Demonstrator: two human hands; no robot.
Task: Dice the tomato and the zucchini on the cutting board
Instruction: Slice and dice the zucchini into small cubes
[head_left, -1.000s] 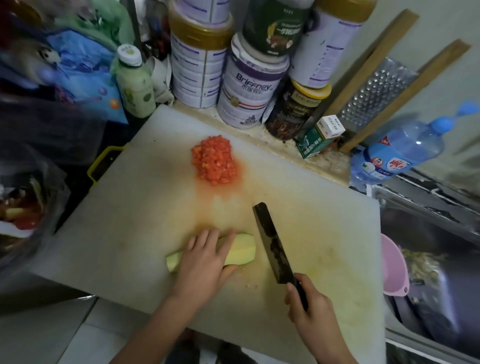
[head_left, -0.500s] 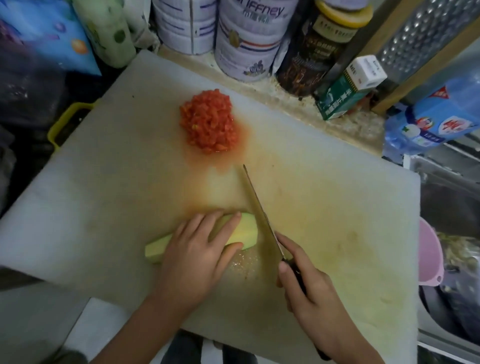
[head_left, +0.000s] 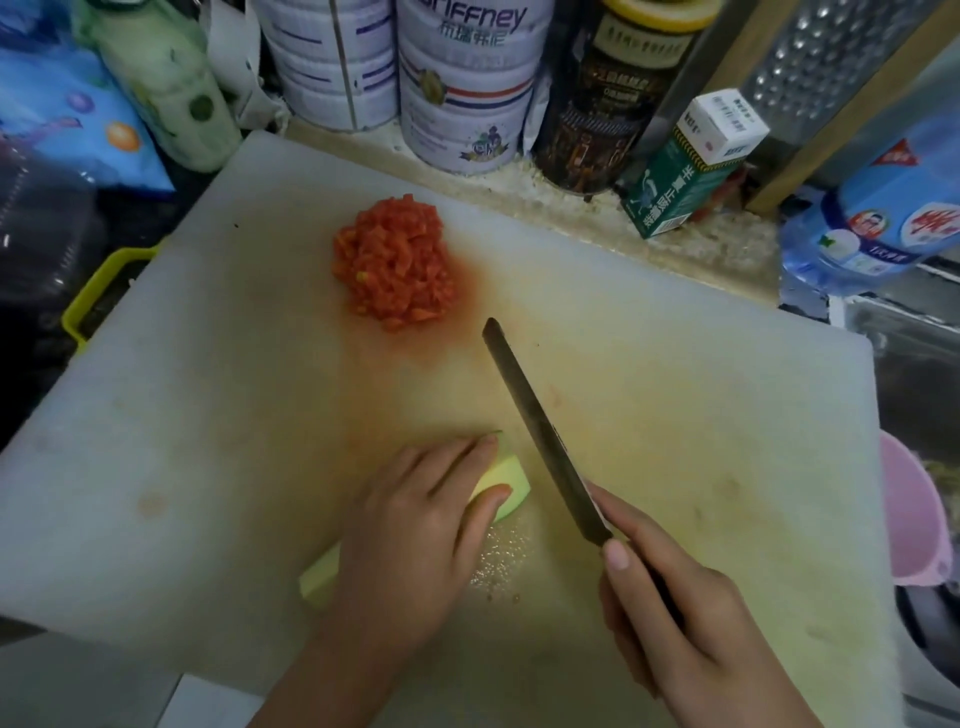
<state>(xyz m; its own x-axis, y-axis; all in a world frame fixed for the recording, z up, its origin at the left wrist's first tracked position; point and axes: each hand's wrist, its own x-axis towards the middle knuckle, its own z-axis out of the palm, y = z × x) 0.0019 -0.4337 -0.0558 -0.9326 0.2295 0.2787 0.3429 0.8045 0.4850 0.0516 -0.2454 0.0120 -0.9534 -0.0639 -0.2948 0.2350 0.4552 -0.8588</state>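
Dim, soft indoor light, wide-angle view.
The cutting board (head_left: 208, 441) is evenly lit, with a faint shadow beside the knife (head_left: 540, 447); left corners fall dark, edges bow outward, and the tins (head_left: 465, 104) at top look soft.

left grip (head_left: 410, 525): holds zucchini (head_left: 506, 480)
right grip (head_left: 691, 613): holds knife (head_left: 535, 431), blade beside left grip
tomato (head_left: 395, 270): diced, beyond left grip

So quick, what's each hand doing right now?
Left hand: fingers and thumb curled over the zucchini, holding it.
Right hand: gripping the knife by its handle.
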